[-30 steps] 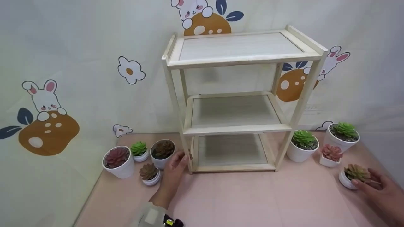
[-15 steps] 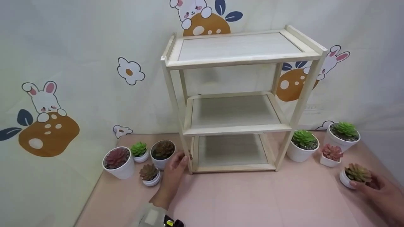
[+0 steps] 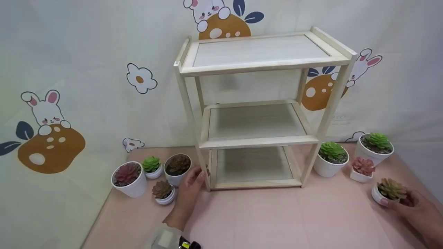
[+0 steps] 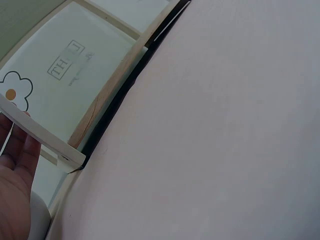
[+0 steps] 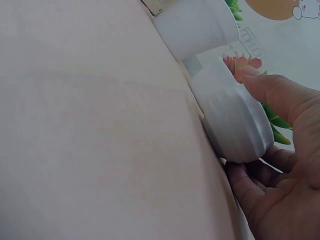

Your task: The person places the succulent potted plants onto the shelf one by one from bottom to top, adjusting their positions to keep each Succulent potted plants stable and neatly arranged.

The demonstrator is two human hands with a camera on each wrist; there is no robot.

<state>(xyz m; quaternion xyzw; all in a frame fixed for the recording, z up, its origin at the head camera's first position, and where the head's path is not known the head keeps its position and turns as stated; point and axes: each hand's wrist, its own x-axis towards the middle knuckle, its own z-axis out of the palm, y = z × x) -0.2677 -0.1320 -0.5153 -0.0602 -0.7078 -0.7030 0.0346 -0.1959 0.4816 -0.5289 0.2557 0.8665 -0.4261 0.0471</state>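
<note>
One wooden rack leg [image 3: 192,128] is standing in the grip of the left hand [image 3: 190,185]; the right hand [image 3: 418,210] is pinching one small potted succulent [image 3: 389,190].

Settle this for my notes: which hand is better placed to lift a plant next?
Probably the right hand: it grips a potted succulent, whereas the left hand, near other pots, holds the wooden rack.

Boxed, partly blurred "TH" lettering [image 4: 61,68] on wall [image 3: 100,100]
</note>
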